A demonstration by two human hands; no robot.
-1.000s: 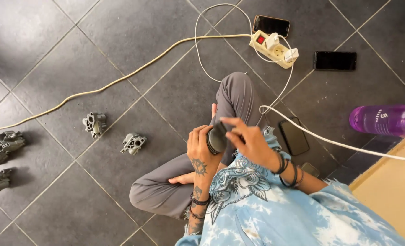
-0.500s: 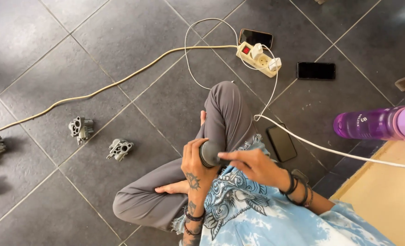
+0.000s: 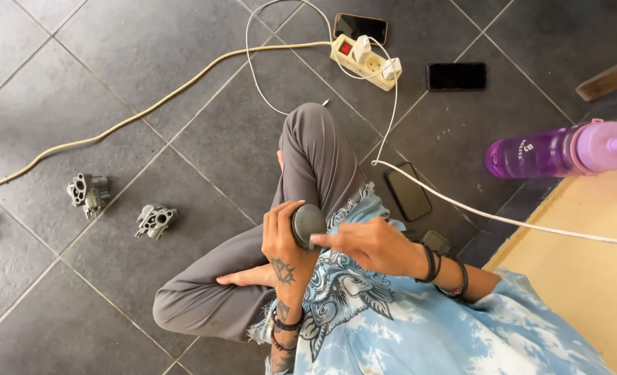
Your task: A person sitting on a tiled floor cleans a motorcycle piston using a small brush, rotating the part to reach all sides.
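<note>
Grey rounded metal part (image 3: 308, 223) sits over the seated person's lap, clasped by the left hand (image 3: 283, 243); the right hand (image 3: 368, 243) pinches its edge, seemingly fitting or turning it, which likely needs a firm grip. Farther out on the tiled floor (image 3: 183, 55) lie two grey castings (image 3: 155, 220), a power strip (image 3: 366, 61), phones (image 3: 456, 76) and a purple bottle (image 3: 558, 148).

- The left hand (image 3: 285, 243) carries a dark tattoo on its back, and more dark tattooing runs down the forearm below it.
- Just below that hand, thin dark bands (image 3: 285, 326) ring the wrist.
- Behind the right hand (image 3: 372, 244), dark bracelets (image 3: 433, 264) and a beaded one circle the wrist.
- Under both hands lies a pale blue tie-dye shirt (image 3: 420, 333) with a dark printed figure and frayed edges.
- Beyond the hands, grey trousers (image 3: 315, 156) cover the folded legs.
</note>
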